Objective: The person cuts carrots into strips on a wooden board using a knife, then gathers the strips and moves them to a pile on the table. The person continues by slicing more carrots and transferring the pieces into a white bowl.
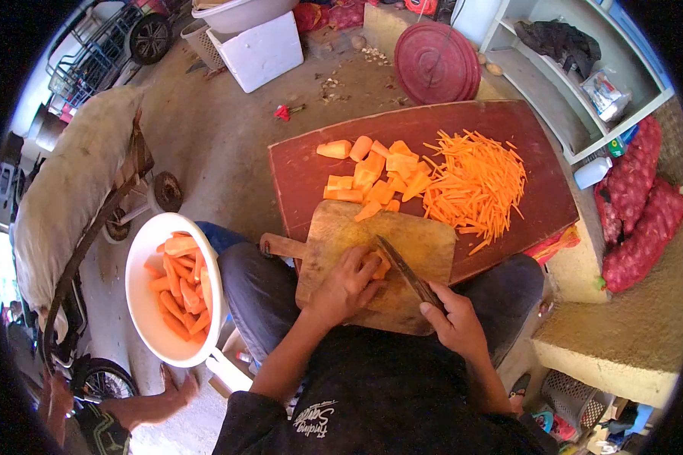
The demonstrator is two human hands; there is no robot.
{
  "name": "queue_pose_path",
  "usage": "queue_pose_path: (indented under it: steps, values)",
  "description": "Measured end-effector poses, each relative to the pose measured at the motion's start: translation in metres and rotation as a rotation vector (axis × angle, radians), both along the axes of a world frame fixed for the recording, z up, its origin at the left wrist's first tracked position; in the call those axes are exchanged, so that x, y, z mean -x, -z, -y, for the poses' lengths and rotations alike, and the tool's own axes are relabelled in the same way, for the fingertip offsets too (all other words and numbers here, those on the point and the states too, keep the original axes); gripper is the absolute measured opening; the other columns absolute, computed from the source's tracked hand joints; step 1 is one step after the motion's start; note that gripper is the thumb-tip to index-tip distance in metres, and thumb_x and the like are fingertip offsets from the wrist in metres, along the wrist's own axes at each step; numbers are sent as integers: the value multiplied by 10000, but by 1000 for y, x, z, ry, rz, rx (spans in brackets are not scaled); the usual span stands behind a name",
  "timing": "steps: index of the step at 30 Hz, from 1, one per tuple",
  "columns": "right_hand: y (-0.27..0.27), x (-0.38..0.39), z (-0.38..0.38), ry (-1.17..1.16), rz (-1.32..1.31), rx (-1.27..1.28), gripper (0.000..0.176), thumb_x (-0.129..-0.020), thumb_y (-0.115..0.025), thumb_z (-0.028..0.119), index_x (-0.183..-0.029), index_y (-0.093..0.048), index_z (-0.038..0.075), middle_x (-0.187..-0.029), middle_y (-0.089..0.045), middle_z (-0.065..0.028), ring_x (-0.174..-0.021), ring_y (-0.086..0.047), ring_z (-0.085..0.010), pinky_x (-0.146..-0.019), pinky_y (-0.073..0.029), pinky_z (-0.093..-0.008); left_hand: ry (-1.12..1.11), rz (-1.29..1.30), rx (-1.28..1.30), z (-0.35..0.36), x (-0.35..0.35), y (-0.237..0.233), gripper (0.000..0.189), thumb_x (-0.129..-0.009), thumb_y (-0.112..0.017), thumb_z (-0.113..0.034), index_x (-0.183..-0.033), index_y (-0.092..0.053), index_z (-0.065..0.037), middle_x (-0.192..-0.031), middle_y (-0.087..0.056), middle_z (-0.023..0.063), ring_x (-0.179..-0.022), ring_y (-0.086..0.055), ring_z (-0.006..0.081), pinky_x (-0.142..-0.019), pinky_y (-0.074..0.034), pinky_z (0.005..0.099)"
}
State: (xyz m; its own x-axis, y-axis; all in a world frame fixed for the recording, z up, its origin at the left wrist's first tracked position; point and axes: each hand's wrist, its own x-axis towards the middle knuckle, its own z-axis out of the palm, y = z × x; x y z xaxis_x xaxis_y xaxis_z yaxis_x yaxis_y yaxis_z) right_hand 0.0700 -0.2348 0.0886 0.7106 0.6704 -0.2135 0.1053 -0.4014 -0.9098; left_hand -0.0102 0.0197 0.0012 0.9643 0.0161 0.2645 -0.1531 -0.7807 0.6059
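My right grip (pixel 455 322) wraps the knife (pixel 404 269); my half-curled left grip (pixel 347 282) pins the carrot piece (pixel 382 267), likely firm, slick, best held from above.

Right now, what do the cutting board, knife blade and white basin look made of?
Cutting board: likely wood; worn, matte, unevenly browned surface.
Knife blade: probably steel; thin, dark, dull, mottled.
White basin: seemingly plastic; smooth, uniform colour; coated metal possible.

Left hand (pixel 347 287) steadies carrot (pixel 383 265) on board (pixel 328 231); right hand (pixel 455 322) grips knife (pixel 404 269).
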Motion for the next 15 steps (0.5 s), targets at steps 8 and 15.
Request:
queue_pose_path:
  steps: [8,15]
  values:
    - [6,4,0,-26,10,27,467,-1045,-670,184,-1441,-604,-53,-1202,-748,-286,-1135,-748,-390,-997,-554,-433,-3,45,3,3,0,-4,539,-893,-853,-190,-1346,-648,18,-1337,-550,263,-1215,-617,462,-1027,-552,498]
    - [14,3,-3,-42,51,-25,431,-1042,-667,183,-1403,-614,-47,-1151,-743,-291,-1081,-749,-453,-939,-571,-436,-16,39,-23,4,2,-6,560,-888,-860,-209,-1365,-661,7,-1348,-551,263,-1246,-606,460,-1039,-547,493]
